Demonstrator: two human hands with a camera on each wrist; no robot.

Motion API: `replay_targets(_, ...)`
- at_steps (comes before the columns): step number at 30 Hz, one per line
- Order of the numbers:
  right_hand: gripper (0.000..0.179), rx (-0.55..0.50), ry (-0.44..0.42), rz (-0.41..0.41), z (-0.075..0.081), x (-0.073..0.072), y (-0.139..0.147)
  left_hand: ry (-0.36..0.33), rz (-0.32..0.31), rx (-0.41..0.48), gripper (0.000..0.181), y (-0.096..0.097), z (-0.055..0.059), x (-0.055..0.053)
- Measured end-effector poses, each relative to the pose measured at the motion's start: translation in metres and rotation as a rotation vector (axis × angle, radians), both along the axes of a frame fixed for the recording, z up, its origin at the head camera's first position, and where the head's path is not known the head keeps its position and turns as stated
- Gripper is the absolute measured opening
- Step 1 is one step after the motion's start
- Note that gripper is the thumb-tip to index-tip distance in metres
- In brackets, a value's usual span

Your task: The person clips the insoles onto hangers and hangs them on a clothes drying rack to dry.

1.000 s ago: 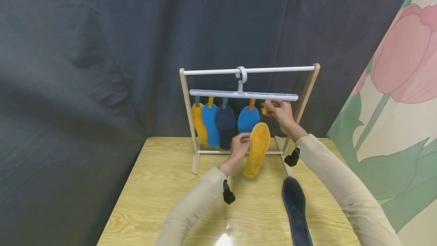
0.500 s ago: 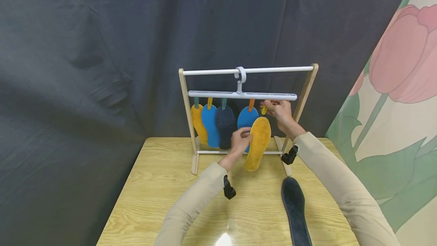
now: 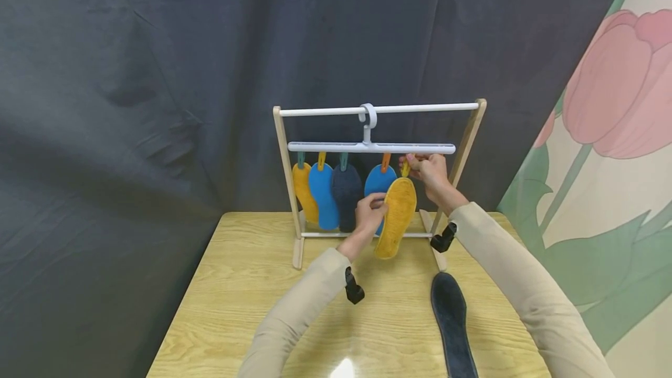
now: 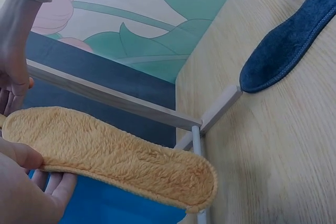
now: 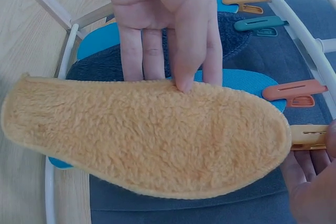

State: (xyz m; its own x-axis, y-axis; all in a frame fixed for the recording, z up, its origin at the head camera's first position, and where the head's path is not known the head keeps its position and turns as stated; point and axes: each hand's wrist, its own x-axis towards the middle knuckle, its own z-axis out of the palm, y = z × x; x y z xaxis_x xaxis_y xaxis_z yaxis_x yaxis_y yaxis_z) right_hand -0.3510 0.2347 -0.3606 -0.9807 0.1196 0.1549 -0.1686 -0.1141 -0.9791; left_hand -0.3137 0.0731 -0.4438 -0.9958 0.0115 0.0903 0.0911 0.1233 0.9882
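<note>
My left hand (image 3: 368, 214) pinches the side edge of a fuzzy yellow insole (image 3: 398, 220), thumb on the fleecy face and fingers behind. Its wide end points up at a yellow clothespin (image 5: 307, 136) on the white hanger (image 3: 336, 147). My right hand (image 3: 433, 175) pinches that clothespin. In the right wrist view the insole's wide end meets the clothespin's tip; I cannot tell whether the clothespin grips it. Just left hangs a blue insole (image 3: 377, 178) from an orange clothespin (image 5: 294, 91), partly hidden behind the yellow one.
Further left on the hanger hang a dark insole (image 3: 346, 197), a blue insole (image 3: 324, 197) and a yellow insole (image 3: 304, 191). A wooden rack (image 3: 286, 174) carries the hanger. Another dark insole (image 3: 451, 319) lies on the table (image 3: 236, 308) at front right.
My left hand has raised the yellow insole, so its wide end now reaches the yellow clothespin. My right hand stays on the clothespin. The view has shifted slightly.
</note>
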Motion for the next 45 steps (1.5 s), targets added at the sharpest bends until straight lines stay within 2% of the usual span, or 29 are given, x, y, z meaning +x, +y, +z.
replay_targets(4,0.034,0.007,-0.002,-0.002,-0.001,0.002,-0.001,0.006,0.007,-0.009,0.021,0.001,0.000,0.001)
replay_targets(10,0.025,0.017,0.011,-0.008,-0.002,0.003,-0.001,-0.001,0.007,-0.005,0.021,-0.001,-0.003,0.002)
replay_targets(16,0.037,0.043,-0.007,-0.008,-0.003,0.002,-0.002,0.013,0.024,-0.001,0.022,-0.001,-0.004,-0.001)
replay_targets(24,0.033,0.029,-0.019,-0.023,-0.004,0.003,-0.002,0.015,0.031,0.007,0.022,0.002,0.004,-0.002)
replay_targets(29,0.030,0.066,-0.012,-0.041,-0.003,0.001,-0.001,0.024,0.027,0.029,0.022,0.003,0.009,-0.005)
replay_targets(36,0.039,0.113,-0.023,-0.029,-0.003,-0.001,0.000,0.021,0.017,0.043,0.022,0.003,0.011,-0.007)
replay_targets(43,0.020,0.136,0.010,-0.010,-0.005,-0.002,0.002,0.024,0.024,0.023,0.021,0.005,0.013,-0.005)
replay_targets(45,0.021,0.152,0.016,-0.011,-0.005,-0.001,0.001,0.024,0.024,0.022,0.021,0.005,0.013,-0.005)
